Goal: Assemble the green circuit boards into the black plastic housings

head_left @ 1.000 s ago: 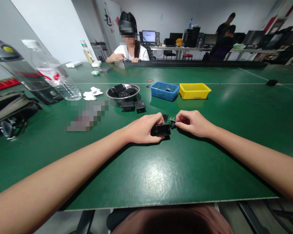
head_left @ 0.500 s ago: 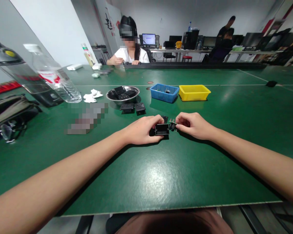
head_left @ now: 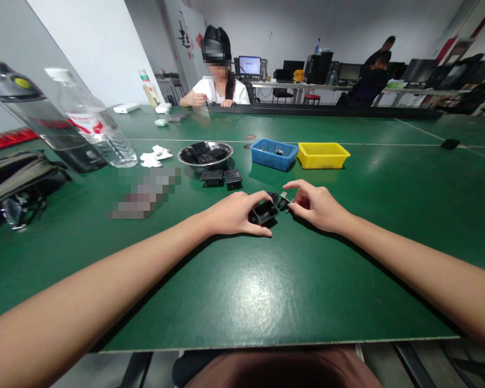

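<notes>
My left hand (head_left: pixel 242 213) is curled round a small black plastic case (head_left: pixel 264 213). The case is tilted, its hollow side turned up toward me, and my thumb lies along its near side. Just right of it, my right hand (head_left: pixel 317 206) has a small circuit board (head_left: pixel 283 202) with dark parts and metal prongs at its fingertips. The thumb touches the board's lower edge, while the index finger is raised above it; the other fingers are partly hidden. Behind the case, close to my left fingertips, another black piece (head_left: pixel 273 196) shows in part.
Beyond my hands are a metal bowl (head_left: pixel 186 161) of black cases, two more black cases (head_left: pixel 233 179), a blue bin (head_left: pixel 272 160) with small parts and a yellow bin (head_left: pixel 323 159). Bottles (head_left: pixel 101 132), crumpled tissue (head_left: pixel 156 156) and a bag (head_left: pixel 16 180) lie left. A person (head_left: pixel 220 91) sits opposite.
The black case has tilted in my left hand, and my left thumb has come away from its front. My right index finger has lifted off the board, which has turned.
</notes>
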Demonstrator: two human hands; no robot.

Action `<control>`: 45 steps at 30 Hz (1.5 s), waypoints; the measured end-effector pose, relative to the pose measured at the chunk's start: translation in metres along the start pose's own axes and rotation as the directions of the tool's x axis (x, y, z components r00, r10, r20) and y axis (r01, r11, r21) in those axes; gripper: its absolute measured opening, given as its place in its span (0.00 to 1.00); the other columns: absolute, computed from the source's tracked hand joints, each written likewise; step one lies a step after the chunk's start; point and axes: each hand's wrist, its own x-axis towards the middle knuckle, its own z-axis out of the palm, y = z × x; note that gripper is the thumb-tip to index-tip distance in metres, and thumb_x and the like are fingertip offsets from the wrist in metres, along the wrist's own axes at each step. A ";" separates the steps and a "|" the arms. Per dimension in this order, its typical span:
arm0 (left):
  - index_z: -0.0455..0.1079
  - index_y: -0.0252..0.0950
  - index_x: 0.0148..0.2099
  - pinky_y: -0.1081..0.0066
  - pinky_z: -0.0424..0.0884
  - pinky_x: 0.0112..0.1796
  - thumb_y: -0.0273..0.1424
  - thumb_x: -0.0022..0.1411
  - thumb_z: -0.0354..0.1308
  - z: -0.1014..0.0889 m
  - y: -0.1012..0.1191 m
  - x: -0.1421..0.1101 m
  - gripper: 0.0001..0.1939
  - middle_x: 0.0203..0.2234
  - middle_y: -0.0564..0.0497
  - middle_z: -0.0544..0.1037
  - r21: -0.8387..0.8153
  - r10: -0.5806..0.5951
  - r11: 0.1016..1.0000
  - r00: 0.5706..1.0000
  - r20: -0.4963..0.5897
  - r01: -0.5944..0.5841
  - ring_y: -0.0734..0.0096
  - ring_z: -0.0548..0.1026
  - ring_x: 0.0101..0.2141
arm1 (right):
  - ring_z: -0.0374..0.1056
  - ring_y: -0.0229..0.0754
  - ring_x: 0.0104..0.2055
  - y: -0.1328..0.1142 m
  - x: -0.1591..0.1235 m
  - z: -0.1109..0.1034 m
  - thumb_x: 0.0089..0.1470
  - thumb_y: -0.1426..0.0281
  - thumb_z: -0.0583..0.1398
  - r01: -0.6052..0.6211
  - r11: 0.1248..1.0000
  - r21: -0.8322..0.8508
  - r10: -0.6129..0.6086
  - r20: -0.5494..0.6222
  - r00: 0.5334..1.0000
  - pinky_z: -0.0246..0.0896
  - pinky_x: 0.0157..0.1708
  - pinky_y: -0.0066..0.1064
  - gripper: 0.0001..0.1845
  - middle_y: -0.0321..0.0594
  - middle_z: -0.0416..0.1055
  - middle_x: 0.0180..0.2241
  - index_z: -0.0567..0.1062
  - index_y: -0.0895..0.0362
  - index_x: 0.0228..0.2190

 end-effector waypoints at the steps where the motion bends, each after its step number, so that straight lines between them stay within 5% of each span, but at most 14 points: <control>1: 0.67 0.37 0.52 0.73 0.64 0.30 0.51 0.51 0.70 0.000 -0.001 0.000 0.34 0.30 0.53 0.78 -0.020 -0.007 1.000 1.000 -0.001 0.007 0.66 0.77 0.29 | 0.62 0.35 0.23 0.000 0.001 0.001 0.57 0.72 0.60 -0.005 1.000 -0.006 0.005 -0.006 1.000 0.54 0.27 0.27 0.21 0.29 0.66 0.22 0.71 0.60 0.52; 13: 0.61 0.37 0.60 0.74 0.58 0.26 0.36 0.63 0.63 0.001 0.001 -0.002 0.27 0.22 0.60 0.67 -0.060 0.011 0.998 0.997 -0.081 -0.016 0.72 0.70 0.23 | 0.60 0.36 0.23 0.000 0.002 -0.002 0.57 0.75 0.58 0.007 1.000 -0.021 -0.006 0.028 1.000 0.55 0.30 0.28 0.24 0.30 0.67 0.23 0.71 0.57 0.55; 17: 0.62 0.36 0.59 0.73 0.64 0.30 0.37 0.62 0.64 0.002 0.001 -0.002 0.26 0.28 0.56 0.73 -0.004 0.032 0.999 0.992 -0.119 -0.032 0.69 0.73 0.28 | 0.61 0.35 0.23 0.000 0.002 -0.003 0.57 0.74 0.58 0.022 1.000 -0.018 -0.021 0.056 0.998 0.55 0.30 0.28 0.23 0.30 0.67 0.24 0.71 0.57 0.55; 24: 0.65 0.35 0.56 0.63 0.71 0.50 0.40 0.61 0.65 0.001 0.000 0.000 0.25 0.50 0.42 0.75 -0.004 0.162 0.986 0.963 -0.215 -0.167 0.59 0.75 0.50 | 0.60 0.35 0.23 -0.003 -0.001 -0.004 0.58 0.71 0.59 0.040 0.999 -0.003 -0.039 0.060 0.997 0.54 0.28 0.28 0.19 0.30 0.69 0.24 0.71 0.57 0.52; 28: 0.64 0.34 0.58 0.63 0.72 0.51 0.34 0.63 0.60 0.000 0.002 -0.001 0.23 0.49 0.42 0.75 0.051 0.157 0.987 0.957 -0.243 -0.149 0.61 0.75 0.49 | 0.60 0.35 0.23 -0.008 -0.004 -0.005 0.60 0.68 0.59 0.081 0.996 0.040 -0.082 0.027 0.996 0.53 0.26 0.27 0.16 0.31 0.69 0.24 0.72 0.57 0.50; 33: 0.65 0.32 0.59 0.63 0.73 0.49 0.37 0.62 0.60 0.000 0.003 -0.002 0.26 0.47 0.41 0.74 0.140 0.178 0.979 0.947 -0.267 -0.145 0.59 0.75 0.46 | 0.60 0.34 0.23 -0.016 -0.008 -0.003 0.60 0.68 0.60 0.119 0.988 0.096 -0.125 0.058 0.990 0.55 0.27 0.27 0.15 0.30 0.69 0.25 0.72 0.57 0.49; 36: 0.66 0.32 0.57 0.64 0.74 0.46 0.38 0.61 0.59 0.002 0.003 -0.002 0.25 0.43 0.43 0.75 0.161 0.160 0.980 0.936 -0.313 -0.114 0.60 0.76 0.43 | 0.62 0.34 0.24 -0.026 -0.011 0.005 0.60 0.66 0.61 0.021 0.969 0.248 -0.031 0.036 0.999 0.57 0.28 0.28 0.15 0.31 0.68 0.26 0.72 0.57 0.48; 40: 0.66 0.33 0.57 0.65 0.75 0.46 0.38 0.61 0.61 0.003 0.006 -0.002 0.24 0.43 0.43 0.74 0.147 0.186 0.979 0.917 -0.353 -0.142 0.62 0.76 0.44 | 0.65 0.35 0.28 -0.042 -0.014 0.021 0.59 0.61 0.62 -0.159 0.803 0.575 0.144 0.072 0.987 0.62 0.28 0.28 0.15 0.33 0.68 0.29 0.71 0.56 0.44; 45: 0.60 0.36 0.63 0.64 0.74 0.51 0.33 0.62 0.61 0.004 0.009 -0.004 0.29 0.50 0.41 0.74 0.121 0.275 0.961 0.899 -0.340 -0.248 0.61 0.75 0.50 | 0.65 0.35 0.27 -0.051 -0.013 0.024 0.56 0.58 0.64 -0.263 0.709 0.654 0.215 0.154 0.964 0.60 0.25 0.27 0.15 0.35 0.70 0.27 0.72 0.57 0.35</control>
